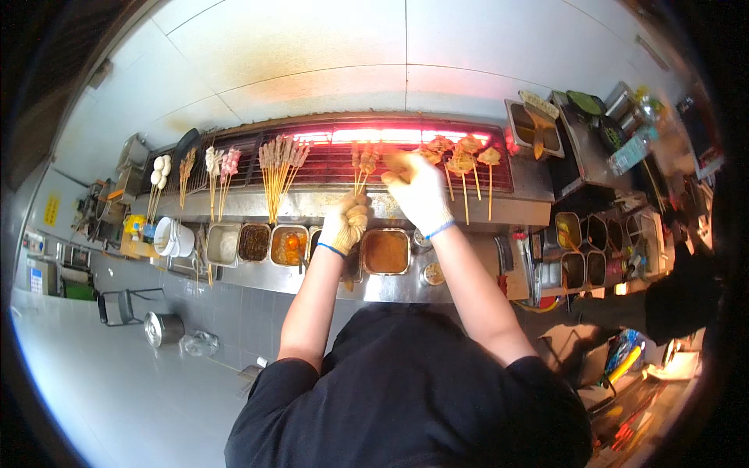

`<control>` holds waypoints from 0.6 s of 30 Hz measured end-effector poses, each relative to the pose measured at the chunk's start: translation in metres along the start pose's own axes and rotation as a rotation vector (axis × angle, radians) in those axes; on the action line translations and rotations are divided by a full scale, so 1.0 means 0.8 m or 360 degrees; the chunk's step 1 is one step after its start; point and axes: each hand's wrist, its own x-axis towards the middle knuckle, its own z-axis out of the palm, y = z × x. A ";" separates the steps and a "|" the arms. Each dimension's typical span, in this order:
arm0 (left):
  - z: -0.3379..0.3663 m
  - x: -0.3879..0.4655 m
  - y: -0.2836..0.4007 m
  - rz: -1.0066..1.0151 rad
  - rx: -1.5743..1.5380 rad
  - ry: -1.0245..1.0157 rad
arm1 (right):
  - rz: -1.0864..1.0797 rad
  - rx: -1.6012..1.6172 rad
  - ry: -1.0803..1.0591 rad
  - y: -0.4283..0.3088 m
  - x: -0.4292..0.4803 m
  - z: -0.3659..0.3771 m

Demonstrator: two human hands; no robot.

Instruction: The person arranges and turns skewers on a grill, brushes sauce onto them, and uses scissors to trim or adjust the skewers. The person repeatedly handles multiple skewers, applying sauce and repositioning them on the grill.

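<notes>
My left hand, in a knitted work glove, is closed around the lower ends of a few wooden skewers. Browned meat pieces on those skewers lie over the glowing grill. Just right of them, my right hand, also gloved, is above the grill's front part. Its fingers are blurred, so whether they grip anything cannot be told. Further right, skewers of flat browned food rest on the grate with their sticks towards me. A fanned bundle of meat skewers lies left of my hands.
Metal pans of sauce and seasoning, one with orange-brown sauce, line the counter before me. Shaker tins stand to their right. At left are a white bucket and white ball skewers. A rectangular pan sits beyond the grill's right end.
</notes>
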 end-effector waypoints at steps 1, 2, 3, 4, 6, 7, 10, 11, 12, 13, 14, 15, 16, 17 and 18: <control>-0.001 0.000 0.002 -0.0050 -0.0113 0.0026 | 0.0050 -0.0092 -0.0172 0.008 -0.002 0.011; -0.001 0.001 0.003 -0.0085 -0.0252 0.0136 | 0.0025 -0.0064 -0.0167 0.016 -0.003 0.023; -0.002 -0.001 0.005 -0.0081 -0.0149 0.0084 | 0.0157 -0.0086 -0.0156 0.024 -0.007 0.027; -0.003 -0.005 0.005 0.0019 0.0339 0.0201 | 0.0067 -0.0197 -0.0101 0.032 -0.012 0.027; -0.008 -0.023 0.004 0.0126 0.0989 0.0454 | 0.0242 -0.0103 -0.0121 0.039 -0.028 0.046; -0.012 -0.034 0.009 0.0123 0.1233 0.0502 | 0.0330 -0.0059 -0.0117 0.041 -0.035 0.057; -0.022 -0.063 0.028 0.0570 0.2006 0.0489 | 0.0764 -0.0400 -0.0277 0.042 -0.052 0.119; -0.026 -0.071 0.033 0.0796 0.2261 0.0477 | 0.0907 -0.0363 -0.0256 0.044 -0.056 0.146; -0.030 -0.079 0.039 0.0920 0.2242 0.0490 | 0.0885 -0.0335 -0.0168 0.047 -0.056 0.171; -0.034 -0.085 0.043 0.0956 0.2184 0.0607 | 0.0905 -0.0318 -0.0100 0.052 -0.056 0.192; -0.038 -0.095 0.044 0.0967 0.2023 0.0584 | 0.0895 -0.0227 0.0031 0.057 -0.055 0.207; -0.041 -0.102 0.051 0.0973 0.1994 0.0538 | 0.0785 -0.0323 0.0058 0.065 -0.055 0.208; -0.044 -0.108 0.055 0.0902 0.1867 0.0572 | 0.0750 -0.0409 0.0040 0.073 -0.055 0.205; -0.046 -0.112 0.059 0.0847 0.1702 0.0598 | 0.0737 -0.0517 0.0036 0.080 -0.055 0.200; -0.048 -0.115 0.064 0.0891 0.1682 0.0527 | 0.0595 -0.0509 0.0094 0.084 -0.059 0.192</control>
